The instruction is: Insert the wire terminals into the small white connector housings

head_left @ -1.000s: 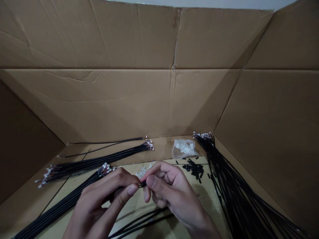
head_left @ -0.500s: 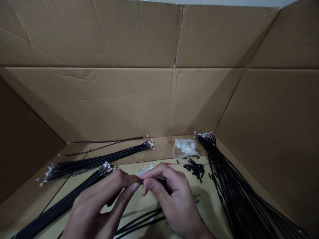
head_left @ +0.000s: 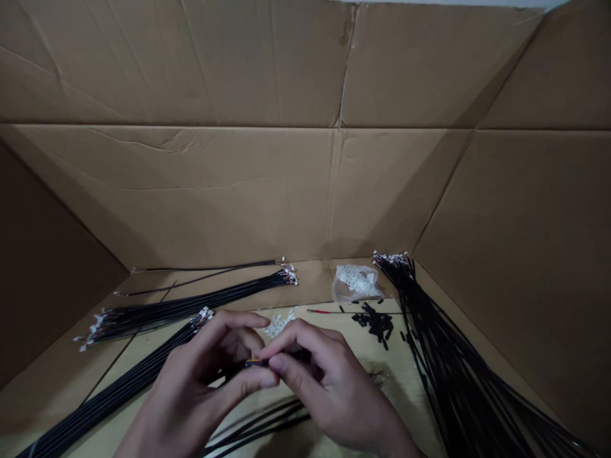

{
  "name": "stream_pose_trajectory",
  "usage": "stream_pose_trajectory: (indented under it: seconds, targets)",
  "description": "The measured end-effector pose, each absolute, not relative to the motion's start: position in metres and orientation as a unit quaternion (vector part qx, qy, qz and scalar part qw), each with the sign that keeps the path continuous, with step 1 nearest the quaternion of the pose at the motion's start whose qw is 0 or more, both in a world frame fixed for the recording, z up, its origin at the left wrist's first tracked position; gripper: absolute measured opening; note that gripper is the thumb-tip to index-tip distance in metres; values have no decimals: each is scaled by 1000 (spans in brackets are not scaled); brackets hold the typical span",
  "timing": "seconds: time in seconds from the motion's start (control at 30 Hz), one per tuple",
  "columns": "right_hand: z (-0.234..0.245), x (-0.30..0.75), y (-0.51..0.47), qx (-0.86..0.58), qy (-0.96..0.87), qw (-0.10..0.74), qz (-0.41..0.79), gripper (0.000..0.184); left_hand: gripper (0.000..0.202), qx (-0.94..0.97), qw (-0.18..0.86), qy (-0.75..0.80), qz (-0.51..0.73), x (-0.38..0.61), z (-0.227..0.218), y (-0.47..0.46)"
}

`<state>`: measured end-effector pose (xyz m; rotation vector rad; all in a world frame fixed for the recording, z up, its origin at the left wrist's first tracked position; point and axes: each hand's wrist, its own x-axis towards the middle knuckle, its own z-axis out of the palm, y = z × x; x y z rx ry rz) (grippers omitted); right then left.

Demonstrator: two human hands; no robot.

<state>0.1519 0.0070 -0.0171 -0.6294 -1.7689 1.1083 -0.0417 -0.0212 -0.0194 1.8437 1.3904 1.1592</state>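
My right hand [head_left: 329, 381] pinches the end of a black cable [head_left: 259, 362] between thumb and index finger. Thin coloured wires, one of them yellow, stick out of it to the left. My left hand [head_left: 191, 388] is around these wire tips, its index finger lifted away from the thumb. The left thumb lies just under the wires, and whether it touches them is unclear. Below the hands lie several black cables [head_left: 260, 423]. Behind them is a small pile of white connectors [head_left: 280, 323], partly covered by the fingers.
Bundles of black cables with white connectors lie at the left [head_left: 119, 381], farther back [head_left: 191, 299] and at the right [head_left: 458, 356]. A clear bag of white parts [head_left: 356, 283] sits near short black tubes [head_left: 375, 324] and a red-handled thin tool [head_left: 319, 311]. Cardboard walls [head_left: 229, 191] surround the table.
My left index finger has lifted off the cable end, opening the pinch, and the coloured wires now show. My right hand keeps its hold. The view has shifted slightly.
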Motion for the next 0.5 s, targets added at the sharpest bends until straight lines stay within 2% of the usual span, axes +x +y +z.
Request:
stream_pose_trajectory:
  seconds: [0.1,0.23,0.37,0.5]
  targets:
    - [-18,153,9,-258,-709,483,443,12,47,687,313,516,404,-48,-16,-22]
    - [-19,158,10,-287,-713,473,432,10,28,694,278,559,359,-57,-15,-30]
    - [-18,160,6,-289,-752,438,398,11,30,716,253,551,345,-60,-18,-31]
    - [-18,157,5,-256,-783,464,326,14,30,721,216,561,344,-56,-17,-31]
